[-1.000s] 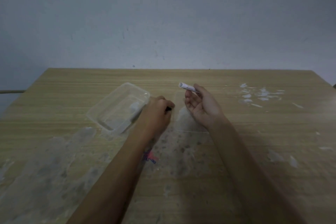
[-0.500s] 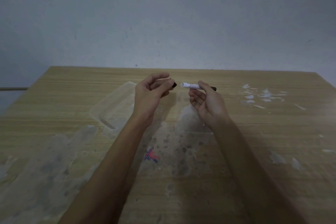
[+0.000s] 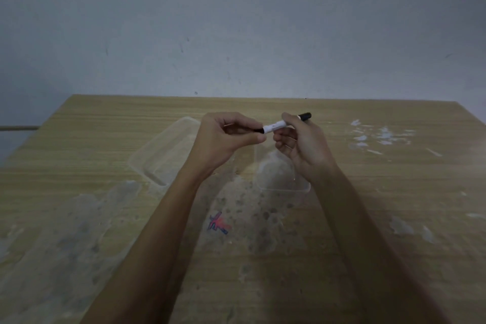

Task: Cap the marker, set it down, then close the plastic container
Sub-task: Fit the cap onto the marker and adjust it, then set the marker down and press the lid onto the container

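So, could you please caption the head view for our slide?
Left hand presses black cap onto white marker held by right hand, above clear plastic container.

Two bare forearms reach forward and converge, hands raised close together. The left hand (image 3: 223, 137) curls palm inward, thumb and fingers (image 3: 259, 137) pinched at their tips, knuckles turned up. The right hand (image 3: 302, 144) faces it just beside, palm toward the camera, fingers curled, thumb and forefinger pressed together at the top. The fingertips of both hands nearly meet.
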